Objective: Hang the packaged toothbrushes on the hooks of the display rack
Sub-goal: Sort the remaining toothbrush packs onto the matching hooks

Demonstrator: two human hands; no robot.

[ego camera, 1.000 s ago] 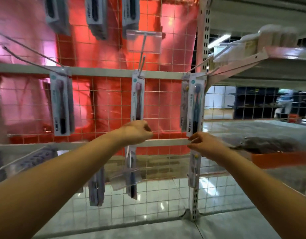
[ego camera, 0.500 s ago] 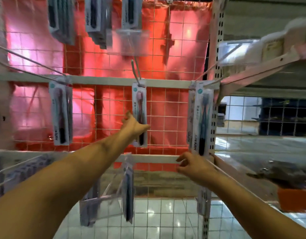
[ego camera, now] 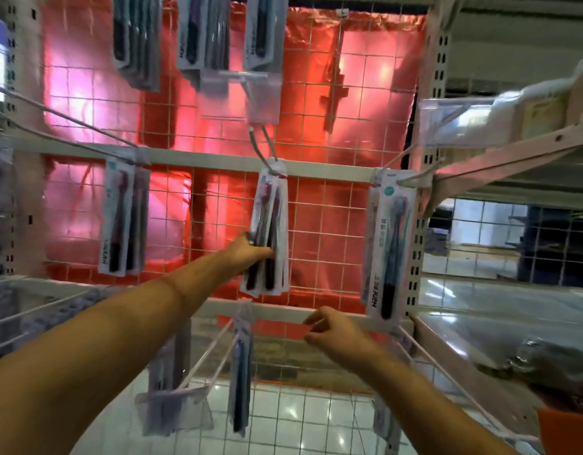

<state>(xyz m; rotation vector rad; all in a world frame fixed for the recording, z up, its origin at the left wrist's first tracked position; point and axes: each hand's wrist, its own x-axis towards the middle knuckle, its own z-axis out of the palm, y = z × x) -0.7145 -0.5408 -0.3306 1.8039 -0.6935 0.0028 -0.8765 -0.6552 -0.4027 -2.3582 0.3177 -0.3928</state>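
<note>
While the left hand (ego camera: 250, 249) holds its grip on the toothbrush packs (ego camera: 267, 238) hanging from the middle hook (ego camera: 262, 142), it should slide them fully back and release gently; the right hand (ego camera: 336, 330) hovers empty, fingers relaxed.

The middle hook (ego camera: 263, 144) juts out from the wire grid (ego camera: 319, 205); its front stretch is bare, with a clear tag holder (ego camera: 247, 93) hanging just above it. The packs (ego camera: 271, 231) at its root are held by the left hand (ego camera: 250, 252). Open grid lies either side, between these and the left packs (ego camera: 124, 215) and right packs (ego camera: 390, 244). The right hand (ego camera: 336, 333) hovers free before the lower bar (ego camera: 283, 311), between two lower hooks (ego camera: 214, 353).
</note>
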